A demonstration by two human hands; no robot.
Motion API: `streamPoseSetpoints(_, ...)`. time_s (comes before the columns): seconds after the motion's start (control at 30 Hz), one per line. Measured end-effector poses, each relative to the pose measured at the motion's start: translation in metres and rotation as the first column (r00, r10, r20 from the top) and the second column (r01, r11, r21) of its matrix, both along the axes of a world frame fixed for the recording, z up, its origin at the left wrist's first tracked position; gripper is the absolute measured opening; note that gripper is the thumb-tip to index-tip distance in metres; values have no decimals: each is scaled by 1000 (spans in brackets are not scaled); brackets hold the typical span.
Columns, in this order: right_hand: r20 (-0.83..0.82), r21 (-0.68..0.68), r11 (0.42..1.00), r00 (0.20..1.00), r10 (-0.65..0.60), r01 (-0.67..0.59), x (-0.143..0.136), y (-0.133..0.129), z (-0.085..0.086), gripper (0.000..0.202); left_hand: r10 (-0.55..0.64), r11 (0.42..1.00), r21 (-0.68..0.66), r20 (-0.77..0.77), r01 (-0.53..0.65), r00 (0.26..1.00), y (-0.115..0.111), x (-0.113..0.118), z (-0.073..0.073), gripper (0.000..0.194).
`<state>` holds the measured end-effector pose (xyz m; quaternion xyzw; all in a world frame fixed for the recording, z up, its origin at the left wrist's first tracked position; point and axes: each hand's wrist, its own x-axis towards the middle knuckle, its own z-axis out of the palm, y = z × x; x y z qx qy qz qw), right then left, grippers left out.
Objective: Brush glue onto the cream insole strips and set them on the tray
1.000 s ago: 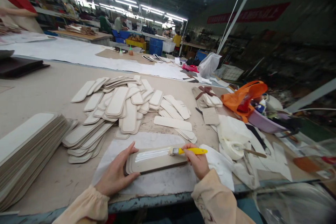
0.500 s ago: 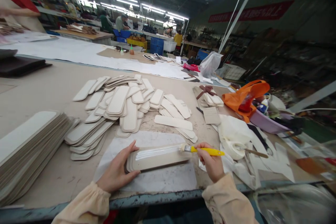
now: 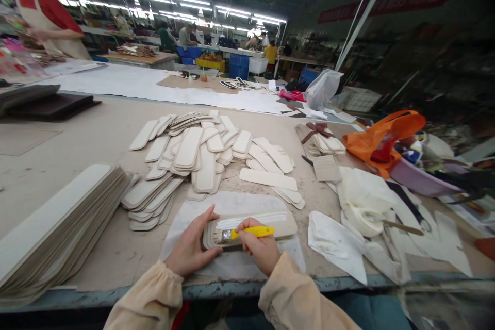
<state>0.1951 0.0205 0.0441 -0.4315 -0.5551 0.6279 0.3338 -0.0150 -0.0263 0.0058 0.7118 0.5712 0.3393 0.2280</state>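
White glue streaks run along the top of a small stack of beige rounded strips [image 3: 286, 223], which lies on a white sheet [image 3: 176, 232] near the table's front edge. My left hand [image 3: 193, 245] grips the left end of this stack between thumb and fingers. In my right hand [image 3: 258, 247] is a yellow-handled brush [image 3: 253, 231], its bristles touching the stack's left part. Behind the sheet, many loose pale strips [image 3: 188, 148] are heaped. A tall leaning stack of long strips [image 3: 62, 211] stands at the left.
At the right are a white container [image 3: 367, 219] with a stick across it, crumpled white cloth [image 3: 336, 242], an orange bag [image 3: 381, 139] and a purple basin [image 3: 421, 179]. Dark sheets [image 3: 54, 105] lie at the far left. A person in red [image 3: 58, 15] stands beyond.
My right hand has carried the brush leftward, from the stack's right part to its left part. The view has shifted, and my left hand still holds the stack's left end.
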Motion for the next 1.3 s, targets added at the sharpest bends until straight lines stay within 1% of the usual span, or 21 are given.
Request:
streamPoseSetpoints(0.07,22,7,1000,1000,-2,2,7,2,2,15,-1,1000,6,-12,1,1000,0,0,0,91)
streamPoseSetpoints(0.17,59,20,999,998,-36,35,25,7,3,14,-4,1000,14,-43,5,999,1,0,1,90)
streamPoseSetpoints(0.33,119,54,994,988,-101,95,68,16,0,14,-8,1000,9,-75,9,997,2,-1,2,86)
streamPoseSetpoints(0.53,152,96,973,963,-223,211,121,30,1,15,1,1000,-6,-103,-1,995,3,-3,-2,85)
streamPoseSetpoints(0.7,197,135,963,947,-255,232,149,42,1,19,10,1000,8,-111,-9,994,3,-3,-1,83)
streamPoseSetpoints(0.87,228,197,947,927,-297,255,163,47,8,19,12,1000,17,-137,-9,990,3,-4,-2,83)
streamPoseSetpoints(1.0,211,260,923,916,-340,283,168,44,13,17,15,1000,26,-165,-11,986,3,-5,-2,82)
streamPoseSetpoints(1.1,154,236,923,926,-345,304,165,42,11,18,18,999,54,-189,-8,982,3,-5,-1,82)
streamPoseSetpoints(1.17,123,201,935,939,-321,293,161,42,7,18,23,997,83,-203,-6,979,3,-5,-1,80)
streamPoseSetpoints(1.23,125,182,948,950,-285,261,158,42,3,18,25,994,107,-218,-1,976,4,-6,-1,78)
streamPoseSetpoints(1.3,136,191,949,950,-281,253,159,43,2,16,25,992,126,-246,6,969,5,-7,-2,75)
